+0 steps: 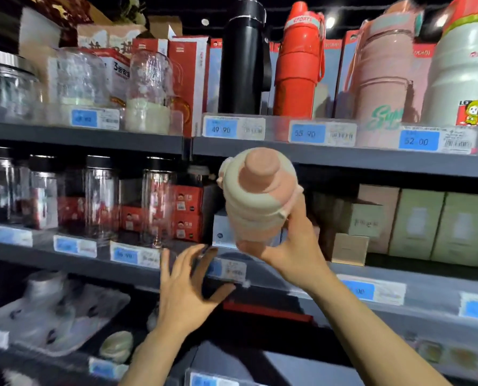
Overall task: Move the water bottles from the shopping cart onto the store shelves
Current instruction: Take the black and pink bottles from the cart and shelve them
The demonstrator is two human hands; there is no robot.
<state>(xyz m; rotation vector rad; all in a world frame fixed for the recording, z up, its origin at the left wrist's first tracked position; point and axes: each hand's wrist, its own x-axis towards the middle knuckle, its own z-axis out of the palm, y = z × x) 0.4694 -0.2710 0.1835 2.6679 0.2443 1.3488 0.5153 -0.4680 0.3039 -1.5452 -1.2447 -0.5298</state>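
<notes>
— Water bottle [256, 196] first: a squat pink-and-cream plastic one with a rounded pink cap, held up in front of the grey metal middle shelf [137, 270], tilted so the cap leans toward the camera. How do you think it handles?

— Light, I'd guess, and probably empty (one hand carries it without strain). The shell looks stiff and smooth, so it could slip. The right hand [293, 243] grips it low, fingers curled round the base and lower body. For setting it down I'd keep that hold, since the cap end looks too narrow and rounded to trust.

— And the other hand?

— The left hand [187, 285] is empty, fingers spread wide, hovering just in front of that shelf's edge, below and left of the bottle. It touches nothing that I can make out.

— What about the landing spot?

— That shelf is flat, with a clear plastic lip carrying blue price tags [224, 270], so the base has to clear the lip. Behind the bottle there are dark boxes and a gap. To the left on the same shelf stand clear glass jars with black lids [101, 199], fragile neighbours. To the right, pale green cartons [438, 224]. One shelf up stand a black flask [243, 59] and a red sports bottle [299, 62].

— The room?

— Dim store aisle; the cart is out of view.
</notes>
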